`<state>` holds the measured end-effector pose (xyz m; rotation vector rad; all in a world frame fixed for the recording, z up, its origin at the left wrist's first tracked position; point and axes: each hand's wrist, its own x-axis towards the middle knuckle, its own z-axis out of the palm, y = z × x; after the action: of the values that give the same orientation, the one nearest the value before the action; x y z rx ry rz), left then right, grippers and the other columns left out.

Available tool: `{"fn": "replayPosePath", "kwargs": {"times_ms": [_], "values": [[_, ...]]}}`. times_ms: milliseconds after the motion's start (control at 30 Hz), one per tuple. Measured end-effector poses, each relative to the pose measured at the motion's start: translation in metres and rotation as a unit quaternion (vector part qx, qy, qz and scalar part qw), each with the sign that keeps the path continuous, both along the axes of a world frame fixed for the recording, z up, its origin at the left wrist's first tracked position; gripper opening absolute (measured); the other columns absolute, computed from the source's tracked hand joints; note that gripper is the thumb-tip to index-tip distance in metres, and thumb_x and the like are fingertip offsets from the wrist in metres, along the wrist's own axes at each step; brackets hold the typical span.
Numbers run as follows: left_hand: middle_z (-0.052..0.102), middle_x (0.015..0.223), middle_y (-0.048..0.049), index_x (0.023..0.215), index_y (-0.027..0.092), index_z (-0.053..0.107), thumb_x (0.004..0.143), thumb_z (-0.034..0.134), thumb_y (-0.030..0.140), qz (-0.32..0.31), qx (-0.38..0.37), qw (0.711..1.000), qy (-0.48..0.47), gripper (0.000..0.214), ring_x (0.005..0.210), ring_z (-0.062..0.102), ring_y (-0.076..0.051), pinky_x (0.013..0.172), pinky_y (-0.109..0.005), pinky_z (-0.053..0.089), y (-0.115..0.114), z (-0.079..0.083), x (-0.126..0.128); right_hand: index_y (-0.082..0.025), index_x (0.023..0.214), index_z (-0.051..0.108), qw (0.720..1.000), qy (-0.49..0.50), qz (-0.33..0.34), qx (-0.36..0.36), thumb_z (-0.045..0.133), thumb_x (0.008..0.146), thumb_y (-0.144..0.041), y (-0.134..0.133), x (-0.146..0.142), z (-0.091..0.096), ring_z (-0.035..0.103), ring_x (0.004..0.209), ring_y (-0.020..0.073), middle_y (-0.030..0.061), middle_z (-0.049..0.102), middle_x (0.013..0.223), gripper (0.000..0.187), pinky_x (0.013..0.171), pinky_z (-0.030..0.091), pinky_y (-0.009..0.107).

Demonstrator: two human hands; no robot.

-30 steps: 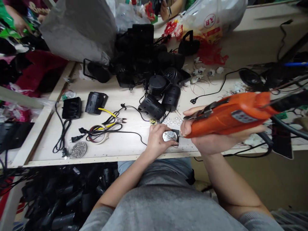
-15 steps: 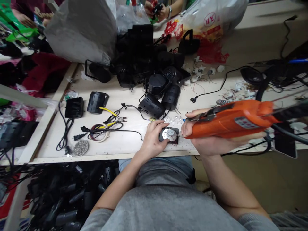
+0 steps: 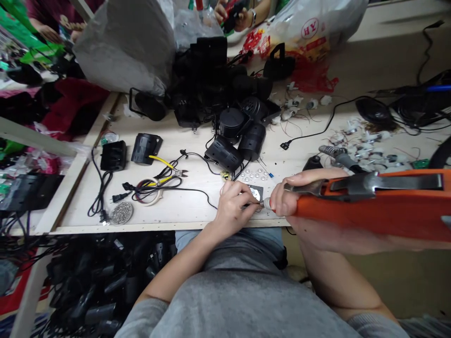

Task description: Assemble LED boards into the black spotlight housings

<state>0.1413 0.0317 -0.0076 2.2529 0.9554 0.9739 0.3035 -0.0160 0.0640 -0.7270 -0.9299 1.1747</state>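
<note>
My right hand (image 3: 310,211) grips an orange electric screwdriver (image 3: 373,206) that runs in from the right, its tip at a small black square part with a silver disc (image 3: 256,192) on the table near the front edge. My left hand (image 3: 234,209) covers most of that part, fingers pinched at the screwdriver's tip. Whether it pinches a screw I cannot tell. Just behind the part lies a cluster of several small silver pieces (image 3: 254,175).
A pile of black lamp housings (image 3: 225,103) fills the table's middle back. Yellow-handled cutters (image 3: 165,169), coiled wires (image 3: 148,190), black power cords (image 3: 100,188) and a dish of screws (image 3: 121,212) lie to the left. Loose wired parts (image 3: 362,143) lie right. Other people's hands (image 3: 229,11) work at the far side.
The screwdriver has swung lower and closer to the camera. My left hand slid over the black part, its fingers now pinched at the tool's tip.
</note>
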Motion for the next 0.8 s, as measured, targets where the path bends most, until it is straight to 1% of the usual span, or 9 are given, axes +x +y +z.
{"fn": "replayPosePath", "kwargs": {"times_ms": [67,100,200,267,333,433,500,667,800], "values": [[0.067,0.091,-0.0051,0.087,0.022,0.073,0.088,0.071,0.028,-0.002,0.004,1.0,-0.016,0.006,0.089,0.058,-0.02,0.082,-0.037,0.048,0.002,0.001,-0.001,-0.027,0.106,0.075,0.998,-0.005,-0.038,0.04,0.044,0.08,-0.086,0.005,-0.001,0.001,0.061,0.058,0.0249,0.0102,0.068,0.084,0.072,0.056,0.049,0.045],[0.068,0.095,-0.006,0.095,0.022,0.073,0.087,0.071,0.027,-0.002,0.005,1.0,-0.022,0.009,0.092,0.059,-0.021,0.084,-0.038,0.049,0.003,0.002,-0.002,-0.026,0.105,0.076,0.997,-0.008,-0.046,0.053,0.042,0.08,-0.088,0.008,-0.001,0.001,0.06,0.057,0.025,0.0099,0.067,0.08,0.075,0.054,0.048,0.045],[0.069,0.111,-0.0085,0.117,0.021,0.067,0.083,0.065,0.014,0.002,-0.013,1.0,-0.021,0.036,0.106,0.061,-0.024,0.094,-0.042,0.049,0.009,0.001,-0.007,-0.025,0.103,0.076,0.998,-0.019,-0.038,0.057,0.037,0.077,-0.092,0.021,0.0,-0.003,0.058,0.054,0.0236,0.0069,0.063,0.067,0.082,0.049,0.045,0.04],[0.068,0.12,-0.0085,0.126,0.022,0.064,0.076,0.06,0.007,-0.01,-0.04,0.999,-0.007,0.052,0.114,0.061,-0.026,0.101,-0.045,0.048,0.013,-0.002,-0.01,-0.024,0.1,0.076,0.998,-0.021,-0.028,0.053,0.035,0.075,-0.095,0.029,0.0,-0.009,0.056,0.05,0.0217,0.0064,0.062,0.065,0.085,0.045,0.043,0.038],[0.068,0.125,-0.0085,0.129,0.023,0.062,0.073,0.06,0.007,-0.034,-0.059,0.998,0.003,0.058,0.119,0.06,-0.028,0.105,-0.048,0.047,0.016,-0.006,-0.01,-0.024,0.097,0.075,0.998,-0.016,-0.023,0.047,0.037,0.072,-0.097,0.036,0.0,-0.016,0.054,0.047,0.0202,0.0061,0.063,0.067,0.086,0.044,0.043,0.037],[0.069,0.126,-0.0099,0.126,0.023,0.063,0.078,0.068,0.015,-0.055,-0.072,0.996,0.004,0.049,0.122,0.06,-0.029,0.108,-0.05,0.046,0.019,-0.014,-0.007,-0.025,0.094,0.074,0.999,-0.013,-0.023,0.038,0.04,0.067,-0.099,0.042,-0.001,-0.023,0.053,0.044,0.0199,0.005,0.063,0.065,0.085,0.044,0.044,0.038],[0.071,0.122,-0.0098,0.121,0.022,0.066,0.081,0.071,0.019,-0.056,-0.088,0.994,0.013,0.041,0.119,0.062,-0.028,0.106,-0.049,0.047,0.021,-0.018,-0.004,-0.025,0.092,0.073,0.999,-0.026,-0.026,0.03,0.039,0.065,-0.1,0.045,-0.001,-0.026,0.053,0.043,0.0205,0.0042,0.06,0.06,0.087,0.043,0.044,0.038],[0.074,0.116,-0.0073,0.111,0.022,0.071,0.082,0.074,0.02,-0.055,-0.127,0.99,0.02,0.029,0.11,0.066,-0.025,0.099,-0.042,0.05,0.023,-0.02,-0.002,-0.022,0.089,0.074,0.998,-0.059,0.004,0.001,0.041,0.06,-0.102,0.049,0.002,-0.025,0.054,0.041,0.0204,0.0037,0.059,0.054,0.091,0.04,0.042,0.036],[0.074,0.112,-0.0064,0.104,0.022,0.072,0.081,0.076,0.02,-0.048,-0.138,0.989,0.019,0.023,0.108,0.066,-0.025,0.097,-0.041,0.05,0.024,-0.02,-0.001,-0.021,0.085,0.075,0.998,-0.064,0.019,-0.008,0.036,0.062,-0.103,0.054,-0.002,-0.024,0.052,0.039,0.0191,0.0029,0.057,0.05,0.094,0.037,0.039,0.033]]}}
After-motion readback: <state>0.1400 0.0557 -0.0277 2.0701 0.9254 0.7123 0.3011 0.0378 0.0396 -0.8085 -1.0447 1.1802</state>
